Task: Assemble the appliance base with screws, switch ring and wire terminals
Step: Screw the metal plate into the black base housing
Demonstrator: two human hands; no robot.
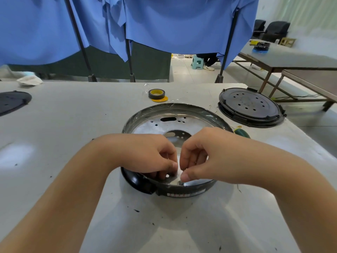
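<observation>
shiny scuffed metal appliance base (pixel 155 123) with glossy black plastic rim piece (pixel 135 181), on matt grey table (pixel 73 125).

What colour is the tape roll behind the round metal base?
Black roll of tape with a yellow core, seen in the head view.

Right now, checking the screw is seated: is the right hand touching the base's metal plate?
Cannot tell: in the head view the right hand pinches a small part over the plate, hiding any contact.

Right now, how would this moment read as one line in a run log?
step: fitting small part at near rim | left hand: inside appliance base | right hand: pinching small part | tape roll: idle
</observation>
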